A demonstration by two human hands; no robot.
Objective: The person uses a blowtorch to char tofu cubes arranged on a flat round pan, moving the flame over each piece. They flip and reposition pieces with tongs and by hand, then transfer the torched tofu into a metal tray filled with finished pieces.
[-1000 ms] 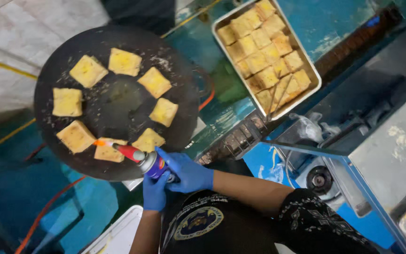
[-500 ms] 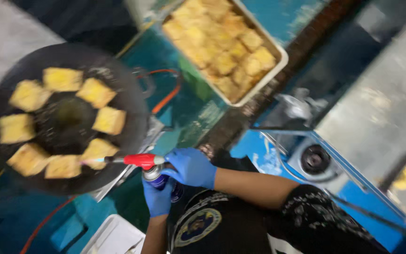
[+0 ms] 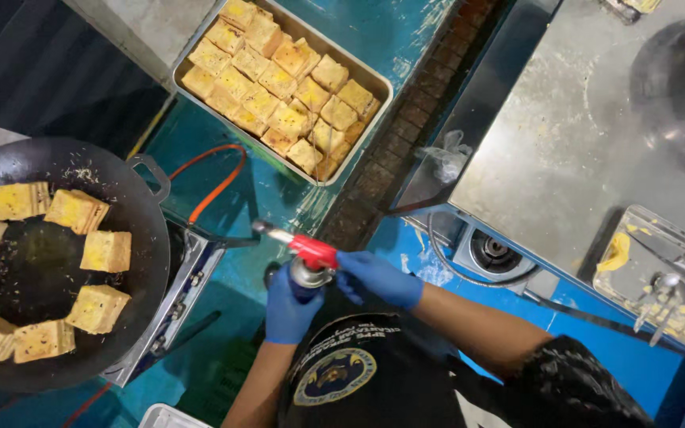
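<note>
At the lower centre of the frame both blue-gloved hands hold a small red-headed gas torch with a metal nozzle point(image 3: 303, 252). The left hand point(image 3: 289, 305) is wrapped around the canister below the head, fingers closed round it. The right hand point(image 3: 378, 277) comes in from the right, forearm bent across the body, its fingers curled against the back of the red head; whether they press a trigger or knob cannot be told. The nozzle points to the upper left, toward the gap between pan and tray, over the teal counter point(image 3: 263, 190). No flame shows at the tip.

At the left edge, a wide black round pan point(image 3: 132, 222) carries 8 yellow-brown squares of fried tofu point(image 3: 106, 250) ringed round a dark, oily middle; their faces look browned already, so the cooking seems well under way. At the upper centre, a rectangular metal tray point(image 3: 358, 131) holds about 20 more such squares, packed close, well apart from the pan. An orange hose point(image 3: 216, 178) loops between them.
</note>
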